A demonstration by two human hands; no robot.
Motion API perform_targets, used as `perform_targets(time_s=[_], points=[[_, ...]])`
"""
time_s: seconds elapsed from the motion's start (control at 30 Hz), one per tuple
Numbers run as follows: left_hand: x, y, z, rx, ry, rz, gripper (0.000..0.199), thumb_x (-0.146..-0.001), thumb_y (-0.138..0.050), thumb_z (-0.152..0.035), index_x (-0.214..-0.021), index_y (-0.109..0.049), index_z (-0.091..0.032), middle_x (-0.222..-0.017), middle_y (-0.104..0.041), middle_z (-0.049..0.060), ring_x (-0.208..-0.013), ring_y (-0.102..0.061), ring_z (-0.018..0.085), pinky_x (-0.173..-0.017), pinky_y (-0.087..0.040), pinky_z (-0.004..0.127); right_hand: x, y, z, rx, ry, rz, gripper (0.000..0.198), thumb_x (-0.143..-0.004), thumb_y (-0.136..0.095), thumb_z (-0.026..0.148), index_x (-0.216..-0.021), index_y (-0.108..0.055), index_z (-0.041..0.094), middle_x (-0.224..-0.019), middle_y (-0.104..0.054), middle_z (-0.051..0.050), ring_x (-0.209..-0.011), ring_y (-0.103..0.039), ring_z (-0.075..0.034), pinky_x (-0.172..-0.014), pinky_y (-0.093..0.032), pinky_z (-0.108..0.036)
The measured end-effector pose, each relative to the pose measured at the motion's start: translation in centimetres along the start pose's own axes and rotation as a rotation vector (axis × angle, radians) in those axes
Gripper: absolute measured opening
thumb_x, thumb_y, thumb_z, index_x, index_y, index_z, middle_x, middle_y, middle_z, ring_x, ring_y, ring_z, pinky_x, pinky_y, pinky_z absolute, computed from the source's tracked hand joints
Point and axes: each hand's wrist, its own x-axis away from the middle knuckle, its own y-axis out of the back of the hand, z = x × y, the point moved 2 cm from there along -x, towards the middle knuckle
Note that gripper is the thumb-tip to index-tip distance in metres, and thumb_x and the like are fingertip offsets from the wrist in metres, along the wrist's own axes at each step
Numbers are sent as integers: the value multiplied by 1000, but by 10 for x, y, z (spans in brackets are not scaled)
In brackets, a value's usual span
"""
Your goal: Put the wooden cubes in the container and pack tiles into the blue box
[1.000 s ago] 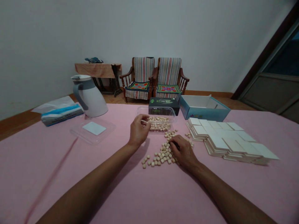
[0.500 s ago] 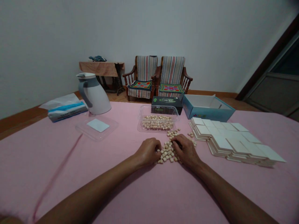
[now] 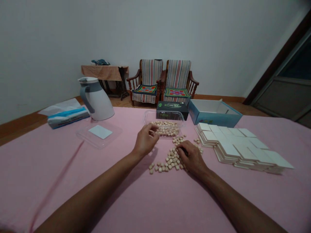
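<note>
Small pale wooden cubes (image 3: 172, 159) lie in a loose pile on the pink cloth, with a short trail running left. My left hand (image 3: 146, 137) is raised above the cloth at the near left corner of a clear plastic container (image 3: 181, 124) of similar cubes. Its fingers are curved, with a gap between thumb and fingers; I see nothing held. My right hand (image 3: 191, 155) rests at the right side of the pile with fingers curled in and thumb and forefinger close together. Whatever is inside its fingers is hidden.
Stacked white square tiles (image 3: 233, 142) lie to the right, before an open blue box (image 3: 216, 115) and a black box (image 3: 172, 110). On the left are a clear lid (image 3: 84, 134) with a white card, a white jug (image 3: 99, 103) and a tissue pack (image 3: 68, 117).
My left hand has risen from the pile and moved forward and left to the container, exposing cubes trailing left. My right hand has stayed at the pile. The view has shifted slightly.
</note>
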Motion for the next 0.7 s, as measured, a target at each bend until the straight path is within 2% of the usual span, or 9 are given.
perform_targets(time_s=[0.07,0.13,0.2,0.27,0.33,0.47,0.6,0.7], points=[[18,2,4,-78,-1,226,14,-73,-57,-16,-86,-61,-16,-78,-61,1,-63,-55,10,-57,-43,20,0,0,0,5,4,-1,14,-84,-47,14,-82,-60,19,-82,-59,-5,-78,-55,-18,-70,-42,-31],[36,5,6,-162,16,410,16,-69,-61,-18,-84,-60,-17,-76,-59,-1,-61,-53,10,-55,-40,20,0,-1,-1,2,10,-7,14,-85,-47,15,-82,-60,19,-82,-59,-5,-78,-55,-18,-70,-42,-31],[50,10,7,-239,46,542,25,-63,-68,-22,-86,-58,-17,-77,-57,-1,-62,-52,11,-54,-38,20,1,-1,-1,-7,13,-8,14,-85,-47,14,-82,-60,19,-81,-59,-5,-79,-55,-19,-70,-42,-31],[60,13,7,-298,70,613,31,-60,-70,-24,-87,-58,-18,-77,-56,-1,-64,-51,12,-53,-36,21,1,-2,-1,-10,9,-1,14,-85,-47,15,-83,-60,19,-82,-60,-5,-79,-55,-19,-71,-43,-31],[65,15,7,-342,70,626,28,-60,-67,-21,-87,-58,-18,-77,-55,-1,-64,-50,13,-54,-35,21,1,-2,-2,-7,4,2,14,-85,-47,15,-82,-60,19,-82,-60,-6,-80,-55,-19,-72,-43,-31],[67,9,8,-402,38,571,16,-64,-59,-15,-80,-59,-18,-76,-56,0,-65,-50,14,-57,-35,22,1,-2,-2,-5,5,4,13,-85,-47,16,-82,-60,18,-83,-60,-6,-79,-55,-19,-72,-43,-32],[62,2,11,-395,-20,470,24,-65,-55,-10,-87,-62,-16,-81,-60,3,-69,-53,14,-62,-38,23,1,-2,-2,-9,10,1,13,-84,-48,15,-81,-60,18,-82,-60,-6,-79,-55,-19,-71,-43,-31],[59,-1,15,-362,-38,413,22,-69,-54,-9,-85,-67,-17,-83,-63,4,-75,-57,15,-68,-41,24,1,-2,-1,-9,18,3,14,-85,-47,14,-81,-60,18,-82,-60,-5,-78,-55,-18,-70,-42,-31]])
